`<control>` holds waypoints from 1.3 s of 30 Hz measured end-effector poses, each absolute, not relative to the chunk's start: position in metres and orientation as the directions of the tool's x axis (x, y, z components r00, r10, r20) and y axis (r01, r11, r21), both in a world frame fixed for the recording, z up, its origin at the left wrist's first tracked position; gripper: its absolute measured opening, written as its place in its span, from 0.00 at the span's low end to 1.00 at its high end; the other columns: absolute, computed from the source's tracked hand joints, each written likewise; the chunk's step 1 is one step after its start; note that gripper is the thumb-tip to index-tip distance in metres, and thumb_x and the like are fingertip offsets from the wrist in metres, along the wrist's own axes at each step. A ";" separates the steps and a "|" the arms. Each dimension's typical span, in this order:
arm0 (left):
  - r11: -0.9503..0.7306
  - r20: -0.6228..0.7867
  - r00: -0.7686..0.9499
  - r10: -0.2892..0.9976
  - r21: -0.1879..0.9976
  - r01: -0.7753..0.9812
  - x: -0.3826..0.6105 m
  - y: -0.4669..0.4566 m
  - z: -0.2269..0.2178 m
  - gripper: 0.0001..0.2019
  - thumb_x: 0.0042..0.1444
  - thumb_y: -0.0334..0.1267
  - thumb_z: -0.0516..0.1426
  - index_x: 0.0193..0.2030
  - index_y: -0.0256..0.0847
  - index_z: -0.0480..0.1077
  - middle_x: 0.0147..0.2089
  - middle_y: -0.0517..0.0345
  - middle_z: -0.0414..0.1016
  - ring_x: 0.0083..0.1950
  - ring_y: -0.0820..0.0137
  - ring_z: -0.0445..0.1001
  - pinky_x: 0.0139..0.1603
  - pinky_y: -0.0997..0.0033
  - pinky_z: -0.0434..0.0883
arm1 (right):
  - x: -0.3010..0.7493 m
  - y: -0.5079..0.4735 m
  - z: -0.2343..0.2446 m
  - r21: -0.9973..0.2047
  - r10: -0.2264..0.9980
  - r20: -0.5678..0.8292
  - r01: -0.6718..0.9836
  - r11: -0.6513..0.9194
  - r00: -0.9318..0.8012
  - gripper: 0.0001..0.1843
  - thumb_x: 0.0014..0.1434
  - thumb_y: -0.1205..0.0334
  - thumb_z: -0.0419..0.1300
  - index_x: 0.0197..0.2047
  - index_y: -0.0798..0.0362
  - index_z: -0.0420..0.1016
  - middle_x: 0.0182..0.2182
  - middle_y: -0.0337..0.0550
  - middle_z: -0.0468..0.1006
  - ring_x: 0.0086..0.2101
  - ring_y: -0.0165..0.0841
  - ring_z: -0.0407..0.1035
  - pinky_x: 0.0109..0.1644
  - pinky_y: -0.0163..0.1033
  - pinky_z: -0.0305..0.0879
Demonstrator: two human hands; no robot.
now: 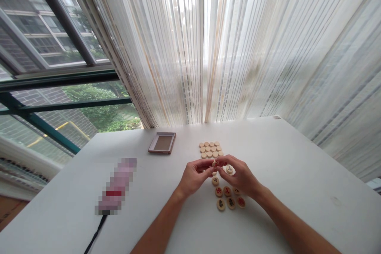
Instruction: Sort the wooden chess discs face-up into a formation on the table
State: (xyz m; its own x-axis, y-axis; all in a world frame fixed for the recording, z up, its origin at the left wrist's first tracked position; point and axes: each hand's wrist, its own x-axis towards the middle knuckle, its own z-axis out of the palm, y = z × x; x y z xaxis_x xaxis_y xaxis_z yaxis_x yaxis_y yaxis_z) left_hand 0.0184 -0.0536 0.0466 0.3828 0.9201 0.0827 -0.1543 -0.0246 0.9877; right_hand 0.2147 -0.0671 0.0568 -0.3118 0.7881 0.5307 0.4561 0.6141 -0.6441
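My left hand [195,175] and my right hand [238,172] meet over the table, fingertips pinched together on a small round Chinese chess piece [214,164] with red marking. Whether more than one piece is between the fingers I cannot tell. Just beyond the fingers, blank-faced wooden pieces [209,149] lie in neat rows. A piece with a black character [229,169] lies in the gap by my right hand. Nearer to me are several pieces with red or black characters [227,191], some partly hidden by my right hand.
On the white table [143,222], a shallow open box or lid [162,143] lies at the back left. A blurred pink object [119,184] with a black cord or strap [95,233] is at the left. Striped curtains [190,47] hang behind the table's far edge.
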 end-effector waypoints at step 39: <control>-0.242 0.223 0.384 0.896 0.970 0.002 0.019 -0.056 0.043 0.17 0.61 0.43 0.61 0.54 0.38 0.73 0.46 0.48 0.81 0.42 0.63 0.82 0.44 0.64 0.80 | 0.215 -0.066 0.055 -0.733 0.840 0.425 0.416 0.538 -0.338 0.12 0.67 0.61 0.57 0.54 0.47 0.72 0.42 0.44 0.79 0.39 0.34 0.74 0.46 0.41 0.73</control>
State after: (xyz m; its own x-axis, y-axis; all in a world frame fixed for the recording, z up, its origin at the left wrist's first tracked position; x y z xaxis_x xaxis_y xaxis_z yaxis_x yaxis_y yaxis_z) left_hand 0.0185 -0.0556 0.0429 0.3843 0.8958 0.2232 0.0016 -0.2424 0.9702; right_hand 0.2153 -0.0658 0.0550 -0.3377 0.8399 0.4248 0.4157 0.5380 -0.7333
